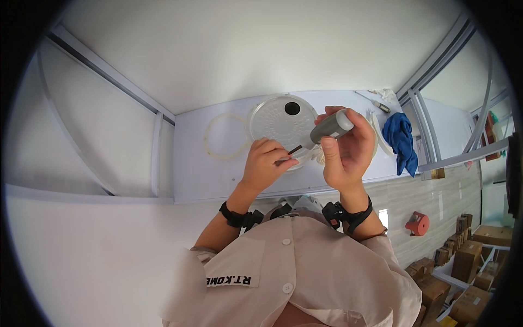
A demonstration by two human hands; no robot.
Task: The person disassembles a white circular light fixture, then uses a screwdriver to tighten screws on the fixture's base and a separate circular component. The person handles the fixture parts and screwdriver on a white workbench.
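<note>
My right hand is wrapped round the thick grey handle of a screwdriver, whose dark thin shaft slants down to the left. At the far end of that shaft the thumb and fingers of my left hand are pinched together on it. Whether a small part sits between those fingertips is hidden. Just beyond both hands lies a round, pale metal disc with ridges and a black round spot near its far rim. My hands cover part of its near side.
A thin, cream-coloured ring lies left of the disc on the white table. To the right are a curved white strip, a blue cloth and another slim tool. A red stool and cardboard boxes stand on the floor.
</note>
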